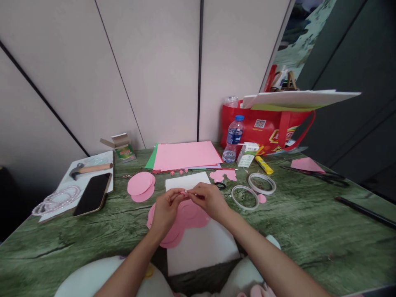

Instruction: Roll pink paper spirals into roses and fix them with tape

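My left hand (168,206) and my right hand (210,200) meet over the middle of the table, fingertips pinched together on a small pink paper piece (185,194). Its exact shape is mostly hidden by the fingers. Just below the hands lie overlapping pink paper shapes with rounded edges (193,214), resting on a white sheet (201,249). Behind the fingers part of another white sheet (188,181) shows. A small black ring (220,186), perhaps tape, lies beside my right hand.
Rolls of white tape (245,197) and a glue stick (264,165) lie to the right, near scissors (321,175). Pink paper discs (140,184), a phone (93,194) and a hammer (89,168) are left. Behind stand stacked coloured paper (187,156), a water bottle (233,140) and a red bag (266,128).
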Motion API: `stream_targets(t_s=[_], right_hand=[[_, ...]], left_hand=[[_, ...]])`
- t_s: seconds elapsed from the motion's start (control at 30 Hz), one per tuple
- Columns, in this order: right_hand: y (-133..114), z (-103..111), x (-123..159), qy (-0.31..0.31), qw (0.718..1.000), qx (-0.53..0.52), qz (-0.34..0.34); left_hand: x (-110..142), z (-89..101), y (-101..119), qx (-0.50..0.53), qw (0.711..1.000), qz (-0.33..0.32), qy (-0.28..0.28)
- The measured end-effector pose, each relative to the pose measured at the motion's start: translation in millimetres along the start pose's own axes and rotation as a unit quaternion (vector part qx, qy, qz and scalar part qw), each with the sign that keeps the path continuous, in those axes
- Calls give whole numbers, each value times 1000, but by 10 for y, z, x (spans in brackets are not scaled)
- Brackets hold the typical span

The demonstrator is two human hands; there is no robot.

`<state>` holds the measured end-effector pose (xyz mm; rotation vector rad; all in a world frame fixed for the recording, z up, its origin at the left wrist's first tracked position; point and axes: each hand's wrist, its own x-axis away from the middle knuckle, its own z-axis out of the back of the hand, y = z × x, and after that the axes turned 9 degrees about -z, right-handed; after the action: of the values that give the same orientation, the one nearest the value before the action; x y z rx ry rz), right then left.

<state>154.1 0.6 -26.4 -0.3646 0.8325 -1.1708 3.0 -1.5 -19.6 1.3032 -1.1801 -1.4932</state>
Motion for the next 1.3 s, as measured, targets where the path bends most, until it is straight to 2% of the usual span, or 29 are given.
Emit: stream_targets(t_s=[0.43, 0.63, 0.83, 0.93, 1.03, 1.13, 1.2, 1.3], right_hand=[[-69, -8, 43, 63, 994, 88, -2], [-100, 0, 42, 41, 996, 77, -11], [-141, 12, 42, 23, 991, 130, -27], [-135, -18, 36, 19, 994, 101, -44], [-52, -14, 1, 28, 997, 15, -64], [122, 104, -46, 77, 992, -60, -81], [260, 246, -65, 139, 983, -70, -94], [413, 461, -63, 259, 957, 42, -127]], left_hand=[[10, -16, 33, 3, 1000, -11, 3], [5, -7, 43, -21, 1000, -11, 20], [-1, -8, 9, 4, 1000, -16, -1], [2, -9, 30, 13, 1000, -9, 3], [5, -3, 70, 47, 999, 15, 15], [9, 12, 101, 96, 995, 36, 19], [14, 23, 108, 113, 992, 45, 13], [22, 33, 104, 131, 990, 53, -7]])
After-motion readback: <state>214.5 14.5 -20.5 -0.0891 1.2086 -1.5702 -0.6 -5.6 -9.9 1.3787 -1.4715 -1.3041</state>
